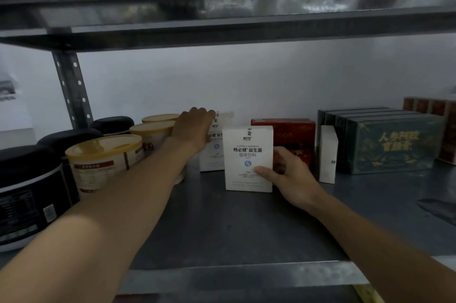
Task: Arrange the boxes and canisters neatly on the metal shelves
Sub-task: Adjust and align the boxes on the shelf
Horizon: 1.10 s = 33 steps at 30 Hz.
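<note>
A white box with blue print stands upright mid-shelf; my right hand grips its right side, thumb on the front face. Behind it to the left stands a second white box, and my left hand holds its top left corner, fingers curled over the top. Cream canisters with yellow lids and black-lidded canisters line the left of the metal shelf. Red boxes sit behind the white box. A third white box stands edge-on to the right.
Dark green boxes with gold print stand in a row at the right, with red-brown boxes behind them. A perforated upright post rises at the left. The upper shelf hangs low overhead. A white wall closes the back.
</note>
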Tool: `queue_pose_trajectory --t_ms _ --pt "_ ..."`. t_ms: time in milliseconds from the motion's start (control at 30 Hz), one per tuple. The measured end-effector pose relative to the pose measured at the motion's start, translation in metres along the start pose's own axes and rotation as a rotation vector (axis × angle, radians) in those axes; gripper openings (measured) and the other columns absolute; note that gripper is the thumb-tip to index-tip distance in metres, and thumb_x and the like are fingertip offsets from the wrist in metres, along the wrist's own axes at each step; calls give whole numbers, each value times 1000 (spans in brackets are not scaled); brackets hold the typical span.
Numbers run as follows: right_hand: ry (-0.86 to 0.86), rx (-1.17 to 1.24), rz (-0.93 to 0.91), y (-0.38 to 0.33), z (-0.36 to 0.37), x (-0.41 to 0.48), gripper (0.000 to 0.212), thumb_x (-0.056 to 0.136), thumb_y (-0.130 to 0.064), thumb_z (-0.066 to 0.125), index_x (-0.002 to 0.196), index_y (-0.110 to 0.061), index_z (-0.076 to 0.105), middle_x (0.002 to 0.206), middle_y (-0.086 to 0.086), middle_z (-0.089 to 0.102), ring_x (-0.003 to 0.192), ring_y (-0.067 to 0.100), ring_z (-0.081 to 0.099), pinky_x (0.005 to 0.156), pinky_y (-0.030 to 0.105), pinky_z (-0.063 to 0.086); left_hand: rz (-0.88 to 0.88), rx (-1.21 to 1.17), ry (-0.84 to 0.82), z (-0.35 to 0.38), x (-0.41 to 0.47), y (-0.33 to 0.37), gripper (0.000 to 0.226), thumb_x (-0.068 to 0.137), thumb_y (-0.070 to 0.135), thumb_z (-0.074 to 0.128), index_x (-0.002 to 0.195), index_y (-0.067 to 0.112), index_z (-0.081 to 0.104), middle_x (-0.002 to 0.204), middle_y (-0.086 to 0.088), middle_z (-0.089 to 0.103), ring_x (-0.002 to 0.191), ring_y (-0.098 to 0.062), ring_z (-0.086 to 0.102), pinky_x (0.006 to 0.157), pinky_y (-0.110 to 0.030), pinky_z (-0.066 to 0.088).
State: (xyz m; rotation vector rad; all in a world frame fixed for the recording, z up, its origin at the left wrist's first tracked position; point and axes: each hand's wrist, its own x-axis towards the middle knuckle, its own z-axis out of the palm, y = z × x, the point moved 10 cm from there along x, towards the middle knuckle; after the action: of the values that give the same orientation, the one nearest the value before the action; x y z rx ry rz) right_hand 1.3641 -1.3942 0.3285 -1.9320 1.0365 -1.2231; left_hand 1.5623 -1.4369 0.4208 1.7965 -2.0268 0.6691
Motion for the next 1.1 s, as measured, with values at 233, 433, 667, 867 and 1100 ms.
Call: queue_pose_trajectory --t_ms 233,433,667,867,1100 --pt "3 -15 -3 0 0 1 45 90 -22 69 131 -25 51 134 -6 60 125 13 56 101 34 51 -26 68 -33 -1 19 -8 52 75 32 82 121 16 62 117 -6 65 107 -24 59 80 -33 39" --pt "1 -13 -2 0 0 1 45 90 -22 69 130 -26 51 133 -7 61 124 12 56 101 32 50 -12 113 -18 5 27 -9 47 77 30 80 118 16 63 113 -6 66 103 -25 61 79 -32 38" --pt "9 -26 -5 -1 0 1 41 89 -23 70 127 -27 52 130 -8 62 120 10 58 98 27 51 -21 106 15 15 34 -8 37 83 21 74 117 15 62 113 -8 65 106 -26 59 80 -34 42" --pt "10 -40 -2 0 -1 2 46 89 -25 70 131 -23 52 131 -7 62 121 10 58 100 31 51 -12 66 18 20 36 -9 40 86 23 72 123 14 60 116 -10 61 109 -28 56 85 -37 44" --pt "19 -58 -4 0 -2 1 47 89 -27 71 132 -23 53 130 -8 63 120 9 58 102 35 51 -4 -29 42 26 35 -10 31 89 21 67 118 13 60 113 -12 59 107 -30 53 83 -40 44"
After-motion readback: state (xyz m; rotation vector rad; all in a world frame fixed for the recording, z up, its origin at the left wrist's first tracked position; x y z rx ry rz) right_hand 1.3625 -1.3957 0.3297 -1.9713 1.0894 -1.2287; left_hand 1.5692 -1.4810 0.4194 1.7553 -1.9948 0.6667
